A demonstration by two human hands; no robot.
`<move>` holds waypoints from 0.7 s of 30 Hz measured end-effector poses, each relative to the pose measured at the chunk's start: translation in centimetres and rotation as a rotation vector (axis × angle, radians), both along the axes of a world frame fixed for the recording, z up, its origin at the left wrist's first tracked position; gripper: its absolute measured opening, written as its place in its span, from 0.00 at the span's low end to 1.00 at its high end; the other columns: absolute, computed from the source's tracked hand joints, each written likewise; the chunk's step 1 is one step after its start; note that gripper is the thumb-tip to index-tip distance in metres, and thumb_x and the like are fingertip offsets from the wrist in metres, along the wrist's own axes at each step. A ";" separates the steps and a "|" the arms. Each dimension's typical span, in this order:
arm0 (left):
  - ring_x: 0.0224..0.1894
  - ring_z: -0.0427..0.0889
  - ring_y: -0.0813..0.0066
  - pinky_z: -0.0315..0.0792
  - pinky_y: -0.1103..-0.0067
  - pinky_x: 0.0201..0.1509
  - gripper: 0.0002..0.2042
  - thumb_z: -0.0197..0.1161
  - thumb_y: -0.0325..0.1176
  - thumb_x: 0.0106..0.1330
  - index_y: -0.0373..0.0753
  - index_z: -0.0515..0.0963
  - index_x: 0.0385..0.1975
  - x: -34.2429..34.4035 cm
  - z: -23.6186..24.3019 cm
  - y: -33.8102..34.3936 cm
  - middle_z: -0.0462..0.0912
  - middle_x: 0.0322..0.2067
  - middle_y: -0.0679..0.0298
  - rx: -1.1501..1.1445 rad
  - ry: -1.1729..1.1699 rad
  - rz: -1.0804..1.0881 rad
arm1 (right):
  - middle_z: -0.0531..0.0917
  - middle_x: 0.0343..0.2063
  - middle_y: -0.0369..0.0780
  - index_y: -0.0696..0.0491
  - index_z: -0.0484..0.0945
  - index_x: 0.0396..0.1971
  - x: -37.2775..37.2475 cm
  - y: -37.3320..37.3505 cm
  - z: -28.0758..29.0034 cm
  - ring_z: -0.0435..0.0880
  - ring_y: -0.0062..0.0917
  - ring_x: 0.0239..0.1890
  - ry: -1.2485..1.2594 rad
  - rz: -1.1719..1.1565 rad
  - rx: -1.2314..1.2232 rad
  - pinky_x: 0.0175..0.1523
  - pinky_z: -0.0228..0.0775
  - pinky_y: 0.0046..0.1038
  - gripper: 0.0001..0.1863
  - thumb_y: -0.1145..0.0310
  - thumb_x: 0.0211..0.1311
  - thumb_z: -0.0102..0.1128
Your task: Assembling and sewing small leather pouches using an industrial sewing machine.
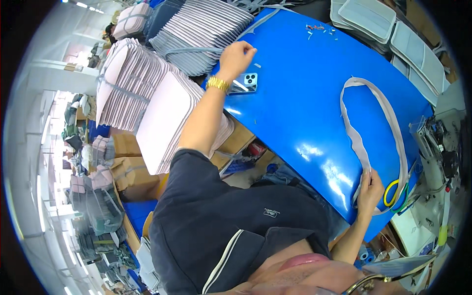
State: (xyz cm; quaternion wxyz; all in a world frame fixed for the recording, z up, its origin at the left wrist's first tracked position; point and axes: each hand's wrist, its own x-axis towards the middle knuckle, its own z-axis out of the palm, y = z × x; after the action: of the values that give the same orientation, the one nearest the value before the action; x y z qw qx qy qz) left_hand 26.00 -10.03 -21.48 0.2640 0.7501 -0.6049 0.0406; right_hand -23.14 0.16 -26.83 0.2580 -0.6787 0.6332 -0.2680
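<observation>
On blue table: phone near left hand, scissors near strip.

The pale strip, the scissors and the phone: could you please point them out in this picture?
Pale strip (pixel 359 150), head view: its left length.
Scissors (pixel 386 194), head view: the yellow handle.
Phone (pixel 245 84), head view: its back.

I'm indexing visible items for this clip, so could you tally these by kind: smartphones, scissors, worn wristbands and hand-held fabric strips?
Smartphone: 1, on the blue tabletop
Scissors: 1 pair, yellow and green handles
Gold wristband: 1, below the left hand
Pale fabric strip: 1, in the right hand
Total: 4
</observation>
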 end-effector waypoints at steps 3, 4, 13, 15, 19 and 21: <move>0.38 0.84 0.55 0.77 0.64 0.44 0.11 0.63 0.41 0.59 0.42 0.85 0.32 3.6 0.3 -3.2 0.85 0.33 0.54 0.082 -0.061 0.152 | 0.82 0.28 0.49 0.59 0.82 0.41 0.1 0.2 0.1 0.79 0.35 0.26 0.020 0.012 0.010 0.33 0.68 0.33 0.13 0.65 0.67 0.55; 0.39 0.84 0.54 0.77 0.63 0.44 0.10 0.61 0.40 0.59 0.44 0.86 0.33 4.6 -0.3 -4.4 0.85 0.34 0.54 0.039 -0.092 0.195 | 0.82 0.28 0.50 0.59 0.82 0.42 -0.1 0.3 -0.1 0.79 0.35 0.26 0.021 0.017 0.013 0.33 0.68 0.33 0.13 0.65 0.67 0.55; 0.42 0.83 0.54 0.76 0.63 0.48 0.13 0.62 0.42 0.59 0.43 0.85 0.37 4.7 -3.2 -8.9 0.85 0.37 0.54 0.129 -0.178 0.275 | 0.82 0.26 0.46 0.60 0.81 0.43 -0.4 0.6 -0.8 0.77 0.27 0.25 -0.004 -0.024 0.001 0.32 0.67 0.29 0.12 0.68 0.66 0.57; 0.45 0.82 0.54 0.75 0.64 0.50 0.14 0.63 0.43 0.59 0.42 0.84 0.40 4.0 -2.4 -7.5 0.84 0.41 0.53 0.125 -0.197 0.278 | 0.82 0.27 0.46 0.60 0.81 0.44 -0.6 0.5 -1.5 0.77 0.26 0.26 -0.002 -0.019 -0.016 0.32 0.68 0.28 0.12 0.69 0.66 0.58; 0.47 0.81 0.55 0.75 0.63 0.50 0.17 0.63 0.46 0.61 0.42 0.83 0.43 0.7 1.2 -0.7 0.83 0.42 0.55 0.215 -0.332 0.257 | 0.83 0.29 0.47 0.62 0.81 0.44 -0.8 0.8 -1.7 0.79 0.28 0.27 -0.078 -0.003 -0.047 0.34 0.69 0.29 0.13 0.69 0.66 0.57; 0.47 0.80 0.56 0.72 0.62 0.53 0.20 0.63 0.49 0.61 0.42 0.82 0.45 -0.4 2.4 2.6 0.83 0.43 0.57 0.387 -0.397 0.230 | 0.84 0.30 0.48 0.63 0.81 0.43 -0.9 0.6 -1.9 0.80 0.30 0.28 -0.038 -0.020 -0.074 0.34 0.70 0.30 0.13 0.70 0.67 0.57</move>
State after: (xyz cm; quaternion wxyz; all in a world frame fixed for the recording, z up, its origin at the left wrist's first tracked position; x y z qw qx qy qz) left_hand 25.58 -7.39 -19.10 -0.0137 0.8275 -0.5523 0.1002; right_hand -24.05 0.71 -28.72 0.2419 -0.6763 0.6246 -0.3067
